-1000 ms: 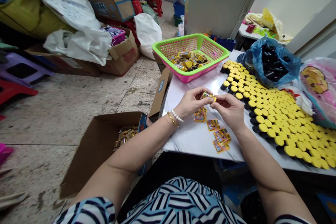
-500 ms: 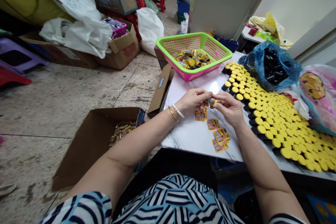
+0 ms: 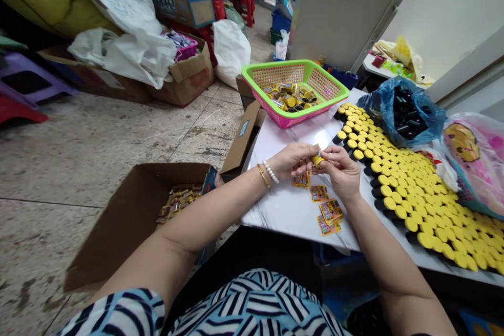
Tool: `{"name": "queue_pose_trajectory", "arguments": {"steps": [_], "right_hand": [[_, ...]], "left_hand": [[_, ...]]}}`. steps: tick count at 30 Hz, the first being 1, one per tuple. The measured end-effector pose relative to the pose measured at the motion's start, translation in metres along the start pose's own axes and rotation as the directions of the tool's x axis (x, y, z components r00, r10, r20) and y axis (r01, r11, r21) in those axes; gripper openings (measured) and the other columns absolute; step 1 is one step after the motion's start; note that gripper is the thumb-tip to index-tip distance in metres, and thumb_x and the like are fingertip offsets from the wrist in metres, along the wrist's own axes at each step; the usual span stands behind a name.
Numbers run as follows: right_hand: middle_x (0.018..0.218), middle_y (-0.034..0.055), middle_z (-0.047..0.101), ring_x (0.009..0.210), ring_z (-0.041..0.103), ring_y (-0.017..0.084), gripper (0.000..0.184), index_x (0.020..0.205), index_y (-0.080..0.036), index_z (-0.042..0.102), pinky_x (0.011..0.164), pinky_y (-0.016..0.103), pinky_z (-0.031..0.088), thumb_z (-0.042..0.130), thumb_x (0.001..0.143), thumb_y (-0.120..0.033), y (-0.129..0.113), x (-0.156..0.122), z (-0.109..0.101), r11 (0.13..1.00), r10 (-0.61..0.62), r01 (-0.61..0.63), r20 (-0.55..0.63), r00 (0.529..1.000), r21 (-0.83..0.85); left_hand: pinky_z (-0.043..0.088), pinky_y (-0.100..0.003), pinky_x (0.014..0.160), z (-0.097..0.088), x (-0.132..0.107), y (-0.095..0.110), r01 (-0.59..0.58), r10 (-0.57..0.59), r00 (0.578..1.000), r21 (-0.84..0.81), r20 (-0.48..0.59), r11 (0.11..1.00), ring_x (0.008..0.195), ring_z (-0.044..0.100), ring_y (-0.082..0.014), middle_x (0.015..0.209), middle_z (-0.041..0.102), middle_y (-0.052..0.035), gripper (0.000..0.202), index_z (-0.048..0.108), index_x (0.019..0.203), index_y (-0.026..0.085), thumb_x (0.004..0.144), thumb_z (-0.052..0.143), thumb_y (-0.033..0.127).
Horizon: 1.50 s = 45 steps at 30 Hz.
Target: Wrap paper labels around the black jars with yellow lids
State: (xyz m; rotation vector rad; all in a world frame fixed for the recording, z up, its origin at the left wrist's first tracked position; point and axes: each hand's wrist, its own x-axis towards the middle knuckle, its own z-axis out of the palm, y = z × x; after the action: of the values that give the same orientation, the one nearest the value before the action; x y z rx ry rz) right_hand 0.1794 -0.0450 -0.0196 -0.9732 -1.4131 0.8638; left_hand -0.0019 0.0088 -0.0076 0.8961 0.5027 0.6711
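Note:
My left hand (image 3: 293, 161) and my right hand (image 3: 340, 171) meet above a white marble-patterned table (image 3: 283, 210). Both pinch a small yellow-capped tube (image 3: 317, 160), partly hidden by my fingers. Just below my left hand lies a small printed yellow packet (image 3: 301, 180), and more packets (image 3: 329, 214) lie nearer the table's front edge. Rows of black tubes with yellow caps (image 3: 409, 184) stand tightly packed to the right of my right hand.
A green-and-pink plastic basket (image 3: 295, 92) of yellow-capped items stands behind my hands. A blue bag of black tubes (image 3: 405, 113) sits at the right. Left of the table, a cardboard box (image 3: 118, 231) holding packets rests on the tiled floor.
The held item now shows a yellow cap instead of a printed packet surface. My hands are closer together, and the view has drifted slightly.

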Motion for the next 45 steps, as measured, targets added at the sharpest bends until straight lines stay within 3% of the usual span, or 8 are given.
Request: {"name": "queue_pose_trajectory", "arguments": {"steps": [8,16,18,21,23,27,32,45], "right_hand": [[0.122,0.0047,0.060,0.075,0.074,0.014,0.018,0.100,-0.026,0.079,0.067,0.036,0.073,0.082,0.086,-0.036,-0.007,-0.003,0.004,0.999,-0.037,0.036,0.082,0.996,0.011],[0.117,0.0046,0.067,0.067,0.072,0.013,0.038,0.120,-0.027,0.074,0.060,0.033,0.066,0.079,0.087,-0.044,-0.013,0.011,-0.027,0.985,-0.035,0.052,0.106,0.994,-0.162],[0.107,0.0054,0.072,0.069,0.071,0.015,0.036,0.120,-0.024,0.075,0.068,0.035,0.064,0.075,0.090,-0.044,-0.016,0.022,-0.052,0.879,-0.118,0.097,-0.016,0.993,-0.466],[0.102,0.0101,0.074,0.084,0.071,0.022,0.028,0.105,-0.021,0.081,0.084,0.041,0.058,0.065,0.095,-0.042,-0.015,0.033,-0.087,0.506,-0.236,-0.035,-0.177,0.955,-0.862],[0.104,0.0118,0.074,0.090,0.070,0.026,0.030,0.105,-0.022,0.082,0.082,0.041,0.055,0.062,0.096,-0.043,-0.011,0.035,-0.101,0.314,-0.175,-0.166,-0.229,0.958,-0.935],[0.109,0.0129,0.073,0.091,0.069,0.029,0.033,0.112,-0.024,0.079,0.076,0.040,0.052,0.068,0.090,-0.047,-0.001,0.035,-0.106,0.125,0.036,-0.232,-0.230,0.973,-0.964],[0.110,0.0151,0.073,0.093,0.068,0.032,0.036,0.115,-0.020,0.072,0.077,0.042,0.051,0.072,0.086,-0.040,-0.002,0.035,-0.094,0.111,0.099,-0.214,-0.203,0.974,-0.971],[0.121,0.0096,0.069,0.094,0.068,0.028,0.046,0.120,-0.029,0.075,0.071,0.037,0.051,0.080,0.081,-0.054,-0.009,0.019,-0.060,0.273,0.096,-0.020,0.006,0.995,-0.962]], "left_hand": [[0.013,-0.020,0.030,0.007,0.003,-0.010,0.071,-0.070,0.996,0.026,-0.048,0.997,0.026,0.033,-0.0043,0.039,0.047,0.0033,0.068,0.055,0.061,0.015,0.078,0.071,0.078],[0.020,-0.021,0.036,0.007,0.007,0.011,-0.086,0.142,0.979,0.331,-0.148,0.940,0.033,0.036,-0.0061,0.051,0.056,0.0039,0.059,0.064,0.087,0.016,0.079,0.073,0.074],[0.028,-0.021,0.042,-0.003,0.016,0.045,-0.183,0.390,0.886,0.583,-0.252,0.792,0.041,0.042,-0.0073,0.057,0.059,0.0031,0.051,0.066,0.090,0.017,0.082,0.074,0.066],[0.047,-0.025,0.066,-0.021,0.037,0.102,-0.122,0.733,0.629,0.898,-0.260,0.423,0.075,0.063,-0.0157,0.086,0.073,-0.0061,0.040,0.070,0.095,0.015,0.079,0.082,0.050],[0.050,-0.031,0.081,-0.029,0.048,0.122,0.018,0.766,0.586,0.949,-0.266,0.316,0.090,0.066,-0.0221,0.094,0.073,-0.0093,0.043,0.070,0.102,0.014,0.075,0.086,0.043],[0.050,-0.036,0.089,-0.024,0.034,0.087,-0.014,0.788,0.606,0.989,-0.110,0.148,0.091,0.065,-0.0228,0.089,0.070,-0.0077,0.042,0.069,0.116,0.015,0.083,0.081,0.038],[0.049,-0.032,0.078,-0.011,-0.013,-0.006,-0.111,0.430,0.899,0.993,0.084,0.037,0.077,0.061,-0.0177,0.086,0.067,-0.0056,0.022,0.079,0.097,0.018,0.085,0.078,0.036],[0.050,-0.029,0.074,-0.026,-0.019,-0.035,-0.160,0.479,0.878,0.945,0.003,0.287,0.079,0.063,-0.0163,0.084,0.066,-0.0048,0.009,0.084,0.080,0.021,0.084,0.079,0.027]]}}
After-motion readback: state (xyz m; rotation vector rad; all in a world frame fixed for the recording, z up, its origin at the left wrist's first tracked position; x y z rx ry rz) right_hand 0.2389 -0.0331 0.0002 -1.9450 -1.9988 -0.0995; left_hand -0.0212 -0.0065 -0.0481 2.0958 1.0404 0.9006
